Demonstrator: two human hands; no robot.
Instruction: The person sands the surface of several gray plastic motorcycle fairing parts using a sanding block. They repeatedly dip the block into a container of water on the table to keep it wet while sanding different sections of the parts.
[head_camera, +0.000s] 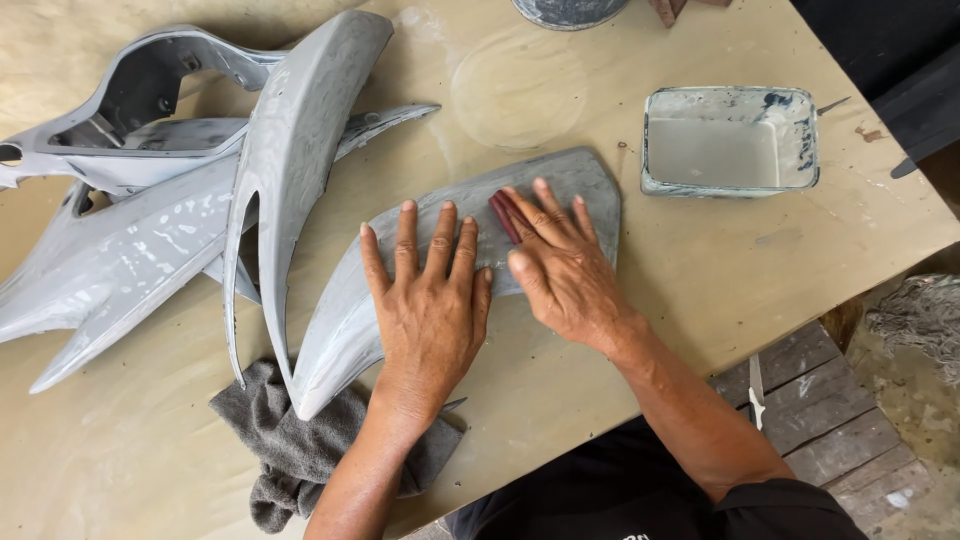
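1. Left hand (428, 300): flat, palm down, fingers spread apart, pressed on the grey panel; grips nothing
2. Right hand (560, 265): palm down, fingers together and extended, pressing a folded dark red sanding sheet (503, 215) against the panel's upper surface
3. Grey panel (455, 260): curved body piece, wide at the far right, tapering to a point at the near left; lies on the table under both hands, its tip over the cloth
4. Grey cloth (290, 450): crumpled, at the table's near edge, beneath the panel's tip and the left wrist
5. Other grey body pieces (180, 200): several, stacked and overlapping, left of the panel
6. Rectangular tub (730, 140): holds cloudy water, stands right of the panel, apart from it
7. Table (700, 270): pale plywood top, marked with smears
8. Round container (570, 10): at the far edge, mostly out of view
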